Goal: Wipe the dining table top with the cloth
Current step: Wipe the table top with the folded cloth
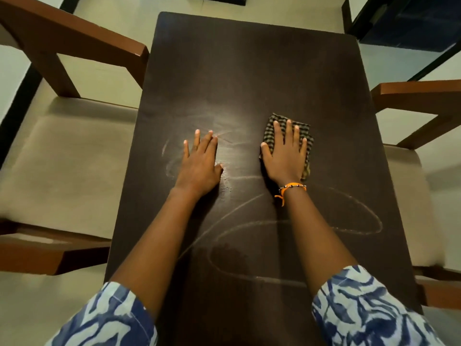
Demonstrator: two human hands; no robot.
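I press my flat right hand on the cloth; left hand open, steadying; table top streaked, far half unwiped

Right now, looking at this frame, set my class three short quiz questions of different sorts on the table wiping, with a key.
1. True or false: the left hand presses the cloth.
2. Which wrist wears the orange bracelet? A left, B right.
3. Fill in: both hands lie flat on the dark ____.

Key: 1 false, the right hand presses it; 2 B; 3 table.
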